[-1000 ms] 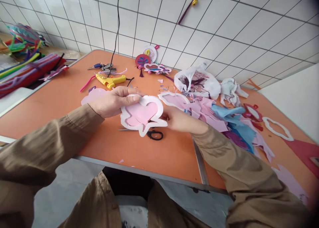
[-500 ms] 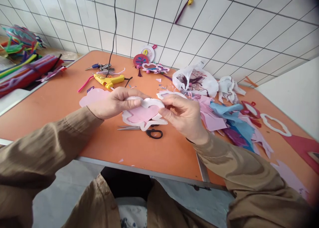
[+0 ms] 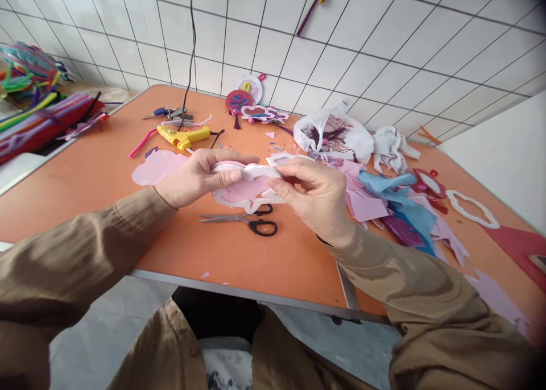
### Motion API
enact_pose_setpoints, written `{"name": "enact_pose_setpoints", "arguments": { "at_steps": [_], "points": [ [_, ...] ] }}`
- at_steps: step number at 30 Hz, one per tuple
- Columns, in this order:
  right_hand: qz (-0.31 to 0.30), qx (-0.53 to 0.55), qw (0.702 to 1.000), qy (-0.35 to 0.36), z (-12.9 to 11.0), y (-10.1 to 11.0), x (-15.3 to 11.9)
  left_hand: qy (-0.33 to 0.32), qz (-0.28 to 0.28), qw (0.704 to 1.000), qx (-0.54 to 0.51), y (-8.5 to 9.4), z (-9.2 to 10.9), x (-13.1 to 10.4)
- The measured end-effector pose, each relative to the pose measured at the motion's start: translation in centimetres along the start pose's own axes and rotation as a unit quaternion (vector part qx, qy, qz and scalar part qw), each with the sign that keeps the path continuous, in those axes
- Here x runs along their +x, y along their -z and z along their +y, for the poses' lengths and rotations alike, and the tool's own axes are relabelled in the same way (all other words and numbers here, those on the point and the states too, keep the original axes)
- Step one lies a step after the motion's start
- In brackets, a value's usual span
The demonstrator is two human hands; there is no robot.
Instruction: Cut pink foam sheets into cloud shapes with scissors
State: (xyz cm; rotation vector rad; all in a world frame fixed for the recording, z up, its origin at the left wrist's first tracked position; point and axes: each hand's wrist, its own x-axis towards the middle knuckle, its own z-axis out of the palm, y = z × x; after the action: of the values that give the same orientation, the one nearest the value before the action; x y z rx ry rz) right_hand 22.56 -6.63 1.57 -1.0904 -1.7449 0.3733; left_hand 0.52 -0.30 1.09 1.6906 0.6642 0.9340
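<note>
A pink cloud-shaped cutout with a white wavy border point(image 3: 234, 194) is held between both hands above the table. My left hand point(image 3: 194, 177) grips its left side, thumb on the near face and fingers behind. At the right edge, my right hand point(image 3: 318, 194) pinches the white border between thumb and fingers; its fingertips partly hide that edge. Below the cutout, scissors with black handles point(image 3: 263, 227) lie on the table, blades pointing left. Beside my left hand rests a plain pink cloud shape point(image 3: 156, 167), and another white-edged piece point(image 3: 279, 159) lies behind my right hand.
A yellow glue gun point(image 3: 183, 135) with a cord lies at the back left. A plastic bag with dark threads point(image 3: 333, 137) and pink and blue scraps point(image 3: 386, 188) spread to the right. Pipe cleaners point(image 3: 46, 117) are piled at far left. A tiled wall point(image 3: 264, 32) stands behind.
The cutout has tilted, its lower edge rising and exposing more of the scissors. Both hands keep their hold, and the right fingers have shifted slightly along the border.
</note>
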Motion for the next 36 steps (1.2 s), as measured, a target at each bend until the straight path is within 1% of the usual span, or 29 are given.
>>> {"name": "enact_pose_setpoints", "arguments": {
  "at_steps": [3, 6, 12, 17, 21, 25, 28, 32, 36],
  "points": [
    [-0.008, -0.004, 1.0, -0.016, 0.1, 0.0, -0.1, -0.018, 0.011, 1.0, 0.005, 0.0, 0.0, -0.2],
    [-0.01, 0.013, 0.999, -0.033, 0.2, 0.0, -0.2, -0.022, 0.019, 1.0, 0.0, -0.1, 0.1, -0.2],
    [-0.016, 0.029, 0.998, -0.053, -0.1, 0.0, -0.1, -0.029, 0.017, 0.999, 0.0, -0.3, 0.6, -0.1],
    [-0.005, 0.021, 0.999, -0.041, -0.1, -0.1, 0.0, -0.013, 0.012, 1.0, -0.004, -0.3, 0.5, 0.0],
    [-0.003, 0.018, 0.999, -0.03, 0.2, -0.2, 0.0, 0.002, 0.008, 0.999, -0.036, -0.5, 0.2, 0.1],
    [-0.001, 0.026, 0.999, -0.02, 0.6, -0.1, 0.2, 0.033, -0.017, 0.998, -0.046, -0.5, 0.1, 0.2],
    [-0.032, 0.067, 0.996, -0.042, 0.9, 0.0, 0.4, 0.057, -0.025, 0.997, -0.051, -0.4, 0.1, 0.3],
    [-0.075, 0.108, 0.988, -0.083, 1.3, 0.0, 0.6, 0.096, -0.008, 0.993, -0.073, -0.4, 0.3, 0.5],
    [-0.102, 0.132, 0.98, -0.109, 1.6, 0.0, 0.7, 0.123, 0.021, 0.987, -0.102, -0.4, 0.5, 0.8]
  ]
}}
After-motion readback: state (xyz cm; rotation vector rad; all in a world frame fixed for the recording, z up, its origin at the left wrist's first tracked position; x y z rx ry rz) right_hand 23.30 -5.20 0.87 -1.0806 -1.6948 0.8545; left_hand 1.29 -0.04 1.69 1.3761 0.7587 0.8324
